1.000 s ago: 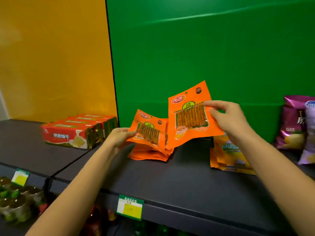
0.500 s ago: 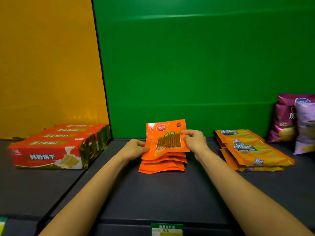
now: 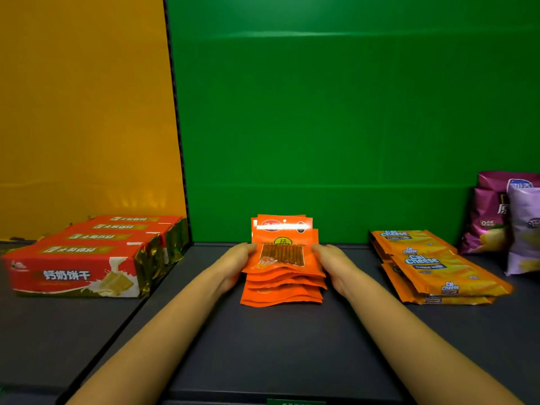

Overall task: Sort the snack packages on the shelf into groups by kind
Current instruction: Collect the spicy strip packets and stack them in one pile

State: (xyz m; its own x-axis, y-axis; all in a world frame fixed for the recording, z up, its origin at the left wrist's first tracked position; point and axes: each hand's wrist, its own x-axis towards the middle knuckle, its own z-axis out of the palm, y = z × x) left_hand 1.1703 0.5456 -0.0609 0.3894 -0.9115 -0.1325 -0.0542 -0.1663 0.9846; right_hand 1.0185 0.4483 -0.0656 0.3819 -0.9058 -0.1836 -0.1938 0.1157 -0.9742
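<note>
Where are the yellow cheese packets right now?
In the head view, the Cal Cheese packets lie stacked on the dark shelf, right of the orange packet pile and left of the purple chip bags.

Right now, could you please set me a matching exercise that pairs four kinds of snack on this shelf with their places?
Things:
1. red boxes
2. orange pouches
3. Cal Cheese packs
4. purple bags

Places:
A. far right
B. centre
C. far left
D. right of centre

Pairs: 1-C, 2-B, 3-D, 4-A
</note>
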